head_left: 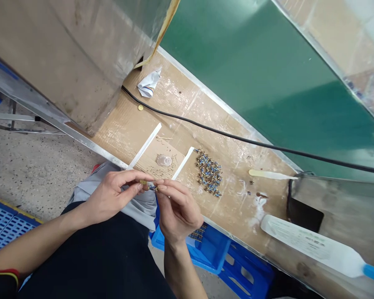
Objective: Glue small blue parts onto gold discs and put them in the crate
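Blue and brass-coloured, the small part point(153, 188), in the head view, is pinched by our right hand point(179, 209); our left hand point(112, 196), just beside, pinches a yellowish bit point(143, 182); beyond and rightward of the right hand we see a pile of blue-and-brass pieces point(209, 172); ahead of both hands, a clear dish point(164, 160).

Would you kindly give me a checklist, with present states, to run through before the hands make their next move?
1. Small part held: ok, between the left hand and the right hand.
2. Small part's condition: cannot tell, partly covered by the hands.
3. Tiny pieces gathered together: not ok, scattered around the clear dish.
4. Black cable away from both hands: ok.
5. Blue-and-brass parts grouped on the bench: ok.
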A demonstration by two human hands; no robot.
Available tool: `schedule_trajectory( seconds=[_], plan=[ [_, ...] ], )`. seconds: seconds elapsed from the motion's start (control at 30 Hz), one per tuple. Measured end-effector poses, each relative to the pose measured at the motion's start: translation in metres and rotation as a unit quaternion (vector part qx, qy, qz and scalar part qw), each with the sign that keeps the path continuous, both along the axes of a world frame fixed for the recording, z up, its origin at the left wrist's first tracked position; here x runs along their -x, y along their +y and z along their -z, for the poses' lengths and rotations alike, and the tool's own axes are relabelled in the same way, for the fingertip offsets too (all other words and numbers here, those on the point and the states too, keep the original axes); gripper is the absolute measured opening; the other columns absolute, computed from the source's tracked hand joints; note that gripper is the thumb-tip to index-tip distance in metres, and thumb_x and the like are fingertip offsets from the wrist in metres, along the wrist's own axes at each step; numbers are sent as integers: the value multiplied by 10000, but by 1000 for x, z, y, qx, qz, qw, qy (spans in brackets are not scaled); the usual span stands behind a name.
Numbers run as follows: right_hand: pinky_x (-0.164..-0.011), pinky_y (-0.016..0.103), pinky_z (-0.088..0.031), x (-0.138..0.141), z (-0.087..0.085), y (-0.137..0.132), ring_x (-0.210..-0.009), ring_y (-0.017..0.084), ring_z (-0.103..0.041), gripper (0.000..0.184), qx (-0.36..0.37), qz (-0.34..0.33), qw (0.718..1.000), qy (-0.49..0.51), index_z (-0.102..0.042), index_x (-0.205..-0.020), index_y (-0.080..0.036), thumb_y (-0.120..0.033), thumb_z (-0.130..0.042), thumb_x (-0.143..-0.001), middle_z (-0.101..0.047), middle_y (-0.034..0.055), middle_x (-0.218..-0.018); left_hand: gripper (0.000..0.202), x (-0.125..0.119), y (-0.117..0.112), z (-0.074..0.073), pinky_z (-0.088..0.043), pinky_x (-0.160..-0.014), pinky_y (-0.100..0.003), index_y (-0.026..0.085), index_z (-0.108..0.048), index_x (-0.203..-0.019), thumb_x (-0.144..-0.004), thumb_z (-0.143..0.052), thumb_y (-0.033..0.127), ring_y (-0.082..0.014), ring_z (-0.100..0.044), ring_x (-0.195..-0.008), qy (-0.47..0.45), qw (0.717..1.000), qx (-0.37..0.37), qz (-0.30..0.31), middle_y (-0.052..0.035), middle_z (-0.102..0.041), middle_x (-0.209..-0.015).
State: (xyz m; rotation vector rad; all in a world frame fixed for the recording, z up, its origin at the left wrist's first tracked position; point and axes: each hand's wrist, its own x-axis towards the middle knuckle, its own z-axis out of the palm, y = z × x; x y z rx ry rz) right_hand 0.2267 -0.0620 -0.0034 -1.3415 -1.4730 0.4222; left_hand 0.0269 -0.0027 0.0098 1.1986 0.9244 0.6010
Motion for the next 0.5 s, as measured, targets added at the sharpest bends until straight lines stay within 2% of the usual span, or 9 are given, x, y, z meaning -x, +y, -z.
schedule_trajectory(
  seconds=[0.2,0.37,0.5],
  plan=[
    [-858,391,-736,0,1,-1,-983,221,-866,356,2,-4,1000,-8,-836,-1204,-302,-25,-804,-984,-876,26,-1097,306,1,0,-1,-680,-997,-291,276,-821,-1420,-1175,-636,282,-199,-836,-1119,2,1000,1,22,-39,-867,-1278],
    [-902,403,-729,0,1,2,-1008,219,-862,367,-1,-10,1000,-9,-838,-1190,-294,2,-798,-976,-879,26,-1111,367,2,0,-4,-666,-1062,-316,291,-809,-1467,-1177,-595,223,-199,-830,-1142,0,999,-21,35,-48,-856,-1327],
    [-894,414,-734,-1,1,2,-1001,225,-865,348,1,-14,1000,-14,-835,-1188,-299,-16,-791,-990,-878,27,-1105,350,2,-1,-6,-701,-959,-300,282,-845,-1416,-1129,-654,223,-229,-840,-1166,18,999,-12,24,-64,-863,-1347]
  ],
)
